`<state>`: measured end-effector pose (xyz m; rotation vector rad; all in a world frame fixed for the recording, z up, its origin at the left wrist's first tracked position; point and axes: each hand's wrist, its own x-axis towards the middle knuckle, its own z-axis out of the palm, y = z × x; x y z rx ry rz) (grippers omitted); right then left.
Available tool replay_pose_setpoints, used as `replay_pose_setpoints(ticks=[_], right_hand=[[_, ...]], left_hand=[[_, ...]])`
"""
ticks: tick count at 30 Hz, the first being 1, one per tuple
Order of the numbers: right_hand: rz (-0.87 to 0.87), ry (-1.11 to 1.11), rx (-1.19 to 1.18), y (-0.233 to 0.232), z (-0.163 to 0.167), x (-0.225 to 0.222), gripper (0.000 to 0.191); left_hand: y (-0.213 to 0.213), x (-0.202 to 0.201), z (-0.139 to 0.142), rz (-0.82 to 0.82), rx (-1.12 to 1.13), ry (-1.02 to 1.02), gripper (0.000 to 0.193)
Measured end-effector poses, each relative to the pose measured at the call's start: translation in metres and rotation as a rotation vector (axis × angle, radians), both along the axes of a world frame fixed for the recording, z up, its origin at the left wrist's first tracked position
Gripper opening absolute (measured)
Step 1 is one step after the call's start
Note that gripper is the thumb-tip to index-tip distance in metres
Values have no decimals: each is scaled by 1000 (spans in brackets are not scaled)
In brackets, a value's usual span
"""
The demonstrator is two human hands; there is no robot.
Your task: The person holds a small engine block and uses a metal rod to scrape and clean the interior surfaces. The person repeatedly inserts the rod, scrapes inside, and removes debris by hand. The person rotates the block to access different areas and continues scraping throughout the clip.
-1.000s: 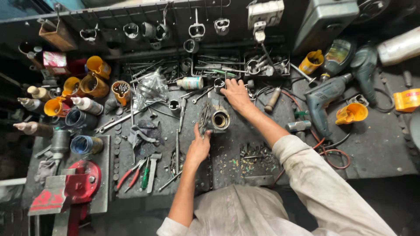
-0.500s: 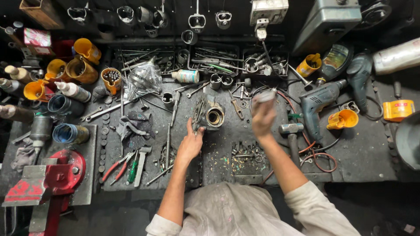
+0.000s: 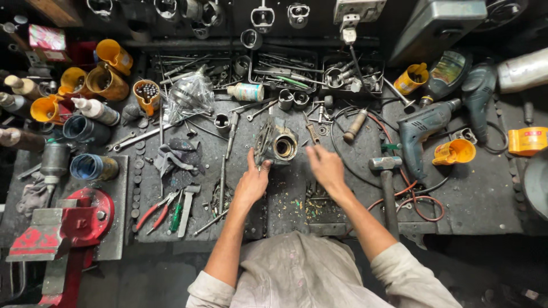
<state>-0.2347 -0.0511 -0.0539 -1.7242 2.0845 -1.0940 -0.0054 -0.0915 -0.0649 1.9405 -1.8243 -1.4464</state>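
Observation:
A grey metal cylinder part (image 3: 278, 143) with a round bore sits in the middle of the dark workbench (image 3: 485, 194). My left hand (image 3: 251, 180) rests against its near left side, thumb and fingers touching the casting. My right hand (image 3: 324, 165) hovers just right of the part, fingers loosely curled and slightly blurred; whether it pinches something small I cannot tell. Sockets (image 3: 292, 100) and wrenches lie just beyond the part.
A blue electric drill (image 3: 421, 130) and a hammer (image 3: 387, 182) lie at right among red cable. Orange cups (image 3: 105, 80), bottles and cans crowd the left. A red vise (image 3: 63, 228) stands at near left. Pliers and screwdrivers (image 3: 165, 210) lie beside it. Trays of tools line the back.
My right hand reached to the back trays, then drew back and came down beside the cylinder part. My left hand stayed on the part's left side.

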Motion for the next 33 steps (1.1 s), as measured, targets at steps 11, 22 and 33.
replay_pose_setpoints(ticks=[11, 22, 33], right_hand=[[-155, -249, -13, 5, -4, 8, 36], [-155, -364, -62, 3, -7, 10, 38], [-138, -545, 12, 3, -10, 15, 42]], left_hand=[[0, 2, -7, -37, -143, -15, 88], [0, 4, -13, -32, -141, -21, 91], [0, 5, -12, -31, -104, -28, 91]])
